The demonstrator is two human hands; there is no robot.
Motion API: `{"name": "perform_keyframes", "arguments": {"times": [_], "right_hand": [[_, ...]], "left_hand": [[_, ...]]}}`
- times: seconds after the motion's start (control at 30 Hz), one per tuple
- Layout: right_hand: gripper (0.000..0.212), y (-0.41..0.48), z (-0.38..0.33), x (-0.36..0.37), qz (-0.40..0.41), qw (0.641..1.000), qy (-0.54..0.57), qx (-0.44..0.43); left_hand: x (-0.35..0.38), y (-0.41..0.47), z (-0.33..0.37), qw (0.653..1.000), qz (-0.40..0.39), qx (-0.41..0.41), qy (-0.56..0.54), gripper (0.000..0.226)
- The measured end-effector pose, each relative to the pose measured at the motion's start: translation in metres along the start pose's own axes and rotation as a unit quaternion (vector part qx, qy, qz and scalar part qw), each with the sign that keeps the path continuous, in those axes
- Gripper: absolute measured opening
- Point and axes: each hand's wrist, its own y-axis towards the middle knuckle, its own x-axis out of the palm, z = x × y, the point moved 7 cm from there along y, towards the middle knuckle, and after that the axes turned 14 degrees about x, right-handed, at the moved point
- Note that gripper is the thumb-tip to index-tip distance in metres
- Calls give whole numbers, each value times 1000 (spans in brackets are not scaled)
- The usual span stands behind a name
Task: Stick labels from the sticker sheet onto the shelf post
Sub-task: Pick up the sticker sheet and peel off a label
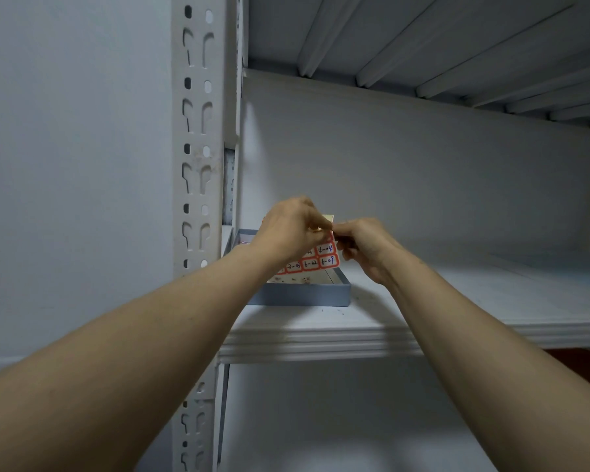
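Left hand [293,229] and right hand [365,247], both with fingers curled, pinched the white sticker sheet of red-bordered, handwritten labels [322,259] at its upper right corner. The sheet was held tilted in the air above the left end of the shelf. Whether a label had already lifted from the backing could not be told, as the fingertips hid that corner.

The step in hand appeared to be peeling one label. It would go best with one hand holding the backing taut while the other raised a label corner with a nail, drawing it off slowly at a low angle so that it neither tore nor curled onto itself.

Below the sheet a shallow grey-blue rectangular cardboard box [304,296] lay on the white ribbed metal shelf [440,301], at its front left corner. The white perforated steel shelf post [198,137] stood just left of the box, with no label visible on its face. The keyhole slots left only narrow flat strips for sticking. Nothing stood between hands and post.
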Motion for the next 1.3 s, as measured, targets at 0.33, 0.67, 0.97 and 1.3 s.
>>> {"name": "perform_keyframes", "arguments": {"times": [0.33,0.67,0.97,1.3], "right_hand": [[13,-3,1,2,-21,1000,-3,7],[28,-1,-5,-2,73,985,-146,-56],[21,4,14,-52,209,977,-53,0],[23,-2,65,-125,287,860,-399,139]], "left_hand": [[-2,5,6,997,6,68,47,10],[0,9,4,996,-11,70,53,14],[-2,9,0,988,70,-41,-128,6],[20,9,15,905,22,-199,-377,23]]}}
